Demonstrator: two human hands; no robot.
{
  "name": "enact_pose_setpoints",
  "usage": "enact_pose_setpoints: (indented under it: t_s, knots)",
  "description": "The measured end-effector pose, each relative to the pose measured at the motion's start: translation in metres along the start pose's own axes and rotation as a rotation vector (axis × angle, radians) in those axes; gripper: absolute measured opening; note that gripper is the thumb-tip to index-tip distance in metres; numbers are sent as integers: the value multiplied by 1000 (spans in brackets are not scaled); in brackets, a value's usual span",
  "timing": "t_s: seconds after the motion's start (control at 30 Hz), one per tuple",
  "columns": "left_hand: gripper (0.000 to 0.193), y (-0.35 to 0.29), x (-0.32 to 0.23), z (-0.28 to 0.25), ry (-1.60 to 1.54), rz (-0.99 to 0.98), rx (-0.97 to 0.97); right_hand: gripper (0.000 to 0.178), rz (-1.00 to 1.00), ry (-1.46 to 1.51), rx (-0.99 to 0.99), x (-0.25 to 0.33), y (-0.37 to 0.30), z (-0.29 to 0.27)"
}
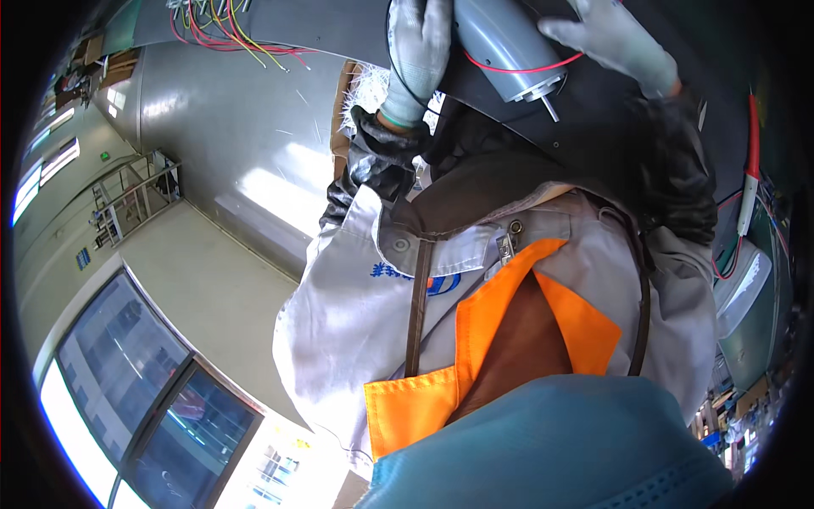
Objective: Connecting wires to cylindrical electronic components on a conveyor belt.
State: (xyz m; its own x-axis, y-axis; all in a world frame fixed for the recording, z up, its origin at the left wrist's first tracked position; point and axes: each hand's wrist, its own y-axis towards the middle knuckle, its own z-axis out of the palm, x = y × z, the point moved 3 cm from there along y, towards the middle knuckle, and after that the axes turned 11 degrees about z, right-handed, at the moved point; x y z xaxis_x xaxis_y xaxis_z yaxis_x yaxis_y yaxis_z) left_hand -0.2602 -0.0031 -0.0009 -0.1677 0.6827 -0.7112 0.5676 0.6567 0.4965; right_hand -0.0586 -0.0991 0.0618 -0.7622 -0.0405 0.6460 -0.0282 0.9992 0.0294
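A grey cylindrical motor lies on the dark work surface at the top, its thin metal shaft pointing down toward me. Around its body runs a red wire. Just left of the motor is my left hand in a pale grey glove, fingers stretched out, tips cut off by the upper edge. A thin dark cord passes along this hand. My right hand, gloved too, is right of the motor with its thumb spread toward it. Its other fingertips leave the picture; nothing shows in its grasp.
Loose red and yellow wires hang over the surface at the upper left. Beneath the edge stands a cardboard box with white shreds. A red-and-white handled tool with wires is at the far right. A metal rack stands by the wall.
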Motion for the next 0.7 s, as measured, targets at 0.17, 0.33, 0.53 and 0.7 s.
enact_pose_setpoints:
  t_s: [0.17, 0.33, 0.53, 0.7]
  knots:
    - [64, -20, -5, -11, 238, 156, -55, 84, -233, -298, -39, -9, 72, 36]
    - [94, -28, -22, -41, -200, 198, -440, 67, -482, -487, 45, -20, 113, 43]
    - [98, -49, -58, -70, -32, 579, -362, 62, -450, -529, 73, 8, 110, 27]
    - [50, -73, -86, -120, 722, 363, -795, 59, -586, -395, 138, 2, 120, 41]
